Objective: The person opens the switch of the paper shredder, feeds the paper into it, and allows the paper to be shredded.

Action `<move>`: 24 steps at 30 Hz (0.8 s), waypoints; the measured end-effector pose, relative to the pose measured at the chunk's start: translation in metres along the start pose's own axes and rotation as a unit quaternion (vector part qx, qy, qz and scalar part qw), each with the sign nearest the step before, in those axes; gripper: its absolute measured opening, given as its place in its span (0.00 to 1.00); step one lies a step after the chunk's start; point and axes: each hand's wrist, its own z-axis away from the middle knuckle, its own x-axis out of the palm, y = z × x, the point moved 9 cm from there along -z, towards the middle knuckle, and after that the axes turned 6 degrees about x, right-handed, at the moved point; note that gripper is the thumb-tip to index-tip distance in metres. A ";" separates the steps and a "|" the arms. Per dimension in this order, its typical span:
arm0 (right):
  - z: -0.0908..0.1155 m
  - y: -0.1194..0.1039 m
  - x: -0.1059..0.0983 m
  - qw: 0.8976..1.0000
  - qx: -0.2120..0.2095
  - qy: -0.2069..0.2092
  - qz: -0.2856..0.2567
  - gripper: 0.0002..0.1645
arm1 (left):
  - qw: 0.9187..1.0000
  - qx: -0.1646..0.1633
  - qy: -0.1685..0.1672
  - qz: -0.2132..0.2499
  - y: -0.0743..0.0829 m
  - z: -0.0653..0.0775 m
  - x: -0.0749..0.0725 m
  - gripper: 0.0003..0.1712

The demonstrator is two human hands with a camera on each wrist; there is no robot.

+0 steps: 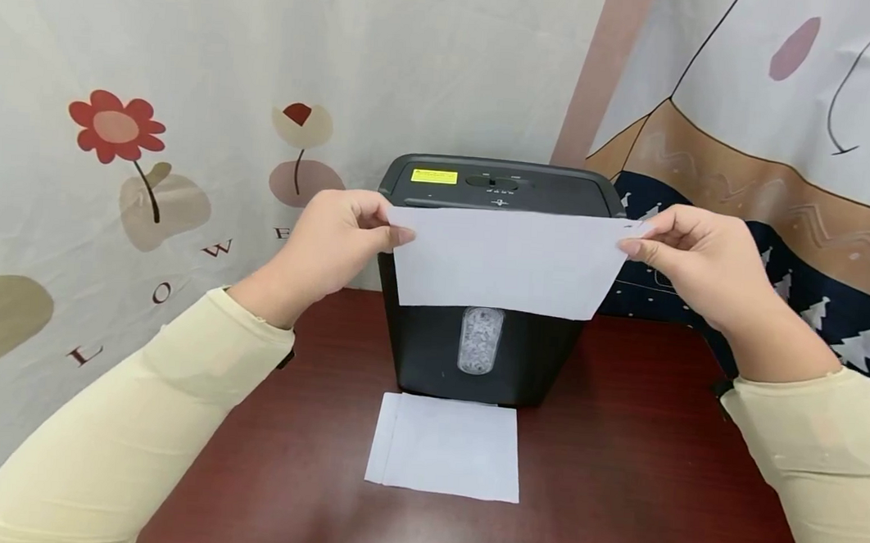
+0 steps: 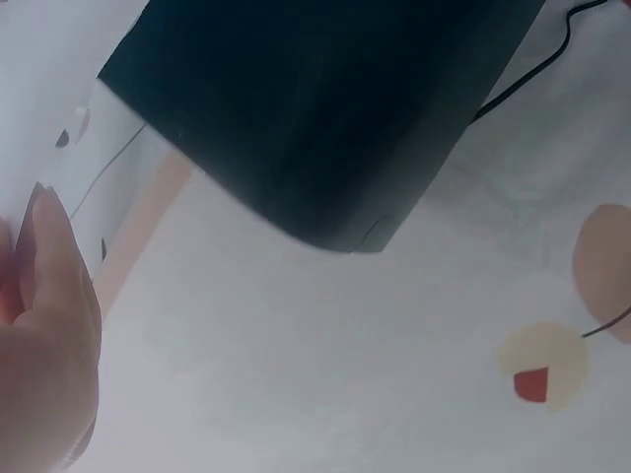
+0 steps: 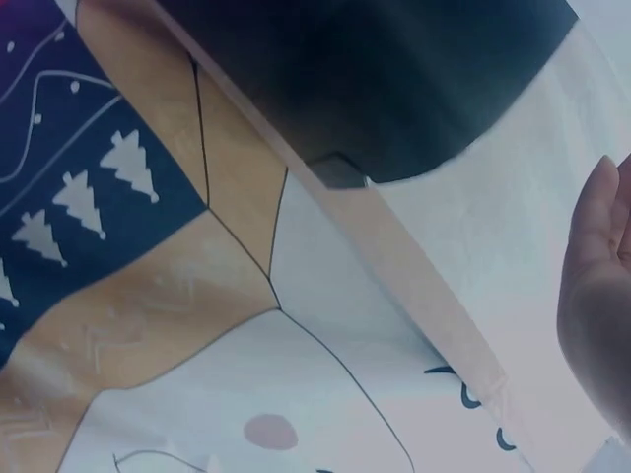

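Observation:
A white sheet of paper (image 1: 505, 263) is stretched between both hands in front of the upper part of a black paper shredder (image 1: 431, 353). My left hand (image 1: 337, 238) pinches the sheet's left upper corner between thumb and fingers. At the opposite corner, my right hand (image 1: 709, 261) pinches it the same way. The sheet hides the front edge of the shredder's lid. Through a clear window (image 1: 480, 341) in the shredder's front, shredded paper shows. Each wrist view catches the side of its hand, the left hand (image 2: 49, 335) and the right hand (image 3: 601, 266), beside the dark shredder body.
Several white sheets (image 1: 448, 448) lie stacked on the reddish-brown table (image 1: 616, 478), right at the shredder's base. Behind hangs a printed cloth (image 1: 453, 67) with flowers and trees. A black cord (image 2: 542, 67) runs from the shredder in the left wrist view.

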 end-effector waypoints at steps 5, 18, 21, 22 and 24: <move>-0.007 -0.008 -0.012 1.000 0.005 0.016 0.004 0.04 | 1.000 -0.002 0.009 0.005 0.010 -0.007 -0.010 0.09; -0.025 -0.019 -0.028 0.998 -0.016 0.022 -0.056 0.10 | 1.000 -0.009 0.017 -0.019 0.026 -0.025 -0.024 0.11; -0.029 -0.023 -0.031 0.998 -0.019 0.024 -0.061 0.09 | 1.000 -0.008 0.020 -0.022 0.030 -0.029 -0.029 0.12; -0.030 -0.024 -0.032 0.997 -0.019 0.025 -0.064 0.08 | 1.000 -0.005 0.022 -0.020 0.031 -0.030 -0.031 0.12; -0.033 -0.027 -0.034 0.997 -0.022 0.026 -0.070 0.08 | 1.000 -0.003 0.026 -0.014 0.034 -0.033 -0.034 0.12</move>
